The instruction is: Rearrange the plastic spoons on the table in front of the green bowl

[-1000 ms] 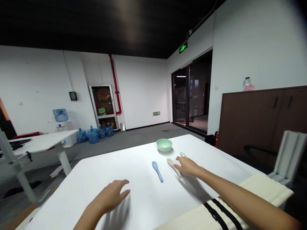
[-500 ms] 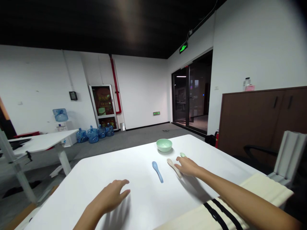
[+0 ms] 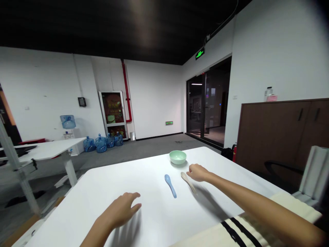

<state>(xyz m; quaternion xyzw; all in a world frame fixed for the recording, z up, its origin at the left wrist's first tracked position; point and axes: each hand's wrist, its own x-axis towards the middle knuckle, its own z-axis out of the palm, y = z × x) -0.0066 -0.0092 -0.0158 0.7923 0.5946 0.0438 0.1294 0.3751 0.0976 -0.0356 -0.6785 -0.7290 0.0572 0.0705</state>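
Right now, my right grip (image 3: 197, 172) is hanging over the counter (image 3: 149, 171), right of centre in the lower half of the frame. Its fingers are curling narrowly downward, and I cannot tell whether they are holding anything, since my knuckles are hiding the space beneath. Just beside my thumb, the cream spoon (image 3: 187, 182) is lying aslant, its handle pointing to the lower right. The blue spoon (image 3: 170, 186) is lying apart from it, nearer the middle of the frame. Above both, the green bowl (image 3: 178, 157) is standing upright. My left grip (image 3: 122, 208) is hovering at lower left of centre, thumb and fingers parting wide, holding nothing and casting a shadow below. At lower right, a striped cloth (image 3: 209, 236) is spreading under my right forearm.
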